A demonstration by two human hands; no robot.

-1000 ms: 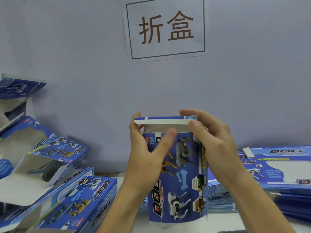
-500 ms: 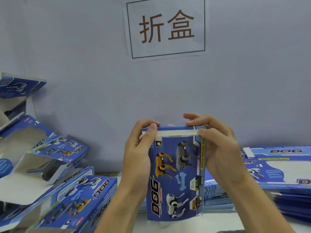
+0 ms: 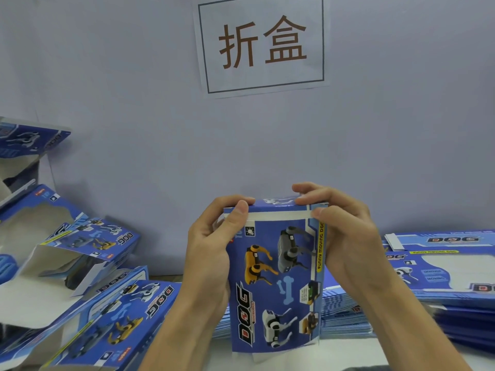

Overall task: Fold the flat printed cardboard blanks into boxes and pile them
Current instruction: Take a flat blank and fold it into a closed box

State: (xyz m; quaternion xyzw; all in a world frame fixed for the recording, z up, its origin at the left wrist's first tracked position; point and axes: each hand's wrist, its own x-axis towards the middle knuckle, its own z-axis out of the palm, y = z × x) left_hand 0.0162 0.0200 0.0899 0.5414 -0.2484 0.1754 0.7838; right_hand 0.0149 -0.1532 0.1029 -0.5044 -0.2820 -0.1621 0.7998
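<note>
Leaning against one another at the far left, the folded boxes (image 3: 88,303) are forming the growing pile, several with their window cut-outs and open flaps showing, probably dropped there loosely to keep the middle of the bench (image 3: 401,354) free. Moving right, the left hand (image 3: 211,253) is gripping the upper left corner of the box in work (image 3: 276,285), its thumb lying over the white strip of the top flap (image 3: 278,210) and its fingers curling behind; that grip is clamped on the cardboard, seemingly to brace the wall while the lid goes in. The box is standing upright, raised in front of the person, printed dog panel facing the camera. Further right, the right hand (image 3: 345,236) is pinching the opposite top corner, fingers over the lid and thumb on the front edge, apparently pressing the tuck flap home. Behind and to the right, the stack of flat blanks (image 3: 439,274) is lying on the bench, within easy reach for the next pick. On the wall above, a paper sign (image 3: 262,44) is hanging.
</note>
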